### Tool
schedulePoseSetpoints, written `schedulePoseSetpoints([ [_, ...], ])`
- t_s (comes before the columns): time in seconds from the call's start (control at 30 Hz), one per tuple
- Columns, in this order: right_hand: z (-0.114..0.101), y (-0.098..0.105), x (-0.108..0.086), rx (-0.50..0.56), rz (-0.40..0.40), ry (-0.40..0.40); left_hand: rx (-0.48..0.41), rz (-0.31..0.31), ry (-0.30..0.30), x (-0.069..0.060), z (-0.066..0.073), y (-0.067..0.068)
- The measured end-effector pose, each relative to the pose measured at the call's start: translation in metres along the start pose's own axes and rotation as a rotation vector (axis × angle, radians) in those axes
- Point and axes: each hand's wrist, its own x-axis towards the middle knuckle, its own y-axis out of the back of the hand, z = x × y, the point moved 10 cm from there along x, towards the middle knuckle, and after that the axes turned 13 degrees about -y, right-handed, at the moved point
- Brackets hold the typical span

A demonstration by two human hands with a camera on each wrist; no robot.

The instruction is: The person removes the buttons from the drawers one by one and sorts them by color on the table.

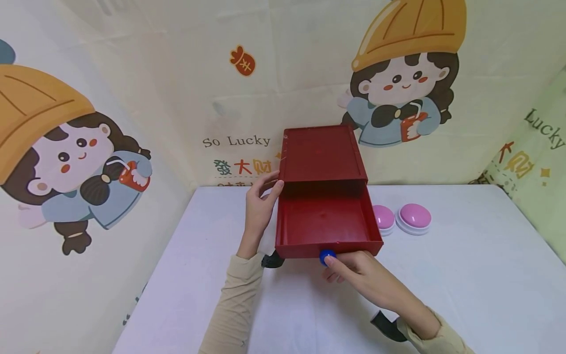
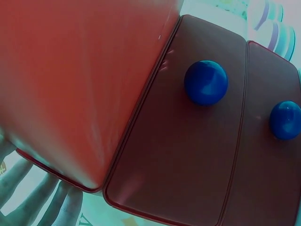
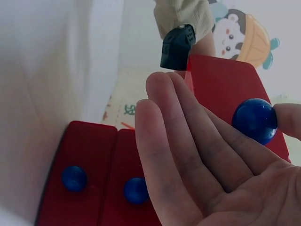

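Right hand (image 1: 369, 278) pinches blue knob (image 1: 325, 254), partly hiding it.

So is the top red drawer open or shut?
Open: the top drawer sticks out of the red cabinet, and you can see inside it.

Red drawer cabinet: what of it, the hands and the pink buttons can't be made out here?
Head view: the middle drawer front and bottom drawer front, hidden by the pulled-out top drawer.
Head view: the left pink button's left side, behind the top drawer.
Right wrist view: part of the middle knob, behind the right hand.
Left wrist view: the bottom knob's outer edge, cut off at right; most of the left hand's palm, cut off at left.
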Motion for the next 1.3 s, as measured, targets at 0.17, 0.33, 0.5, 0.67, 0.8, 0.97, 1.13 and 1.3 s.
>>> schedulePoseSetpoints([
  [0.17,-0.001,0.000,0.000,-0.013,0.006,-0.002,0.002,0.002,0.002,0.000,0.000,0.000],
  [0.33,-0.002,0.001,0.000,-0.020,0.014,-0.003,0.004,0.000,0.003,0.000,0.002,0.000],
  [0.5,-0.002,0.001,0.001,-0.024,0.022,-0.003,0.016,0.004,0.006,0.000,0.003,0.001],
  [0.67,-0.003,0.001,0.002,-0.028,0.028,0.003,0.026,-0.001,0.003,0.000,0.006,0.001],
  [0.8,-0.003,0.002,0.003,-0.024,0.032,0.007,0.023,-0.002,0.007,0.000,0.006,0.001],
  [0.97,-0.003,0.002,0.006,-0.017,0.033,0.008,0.023,-0.004,0.015,-0.001,0.006,0.002],
  [1.13,-0.004,0.002,0.009,-0.018,0.039,0.014,0.022,0.001,0.014,0.000,0.007,0.003],
  [1.3,-0.004,0.004,0.012,-0.015,0.053,0.005,0.006,0.000,0.016,0.000,0.003,0.001],
])
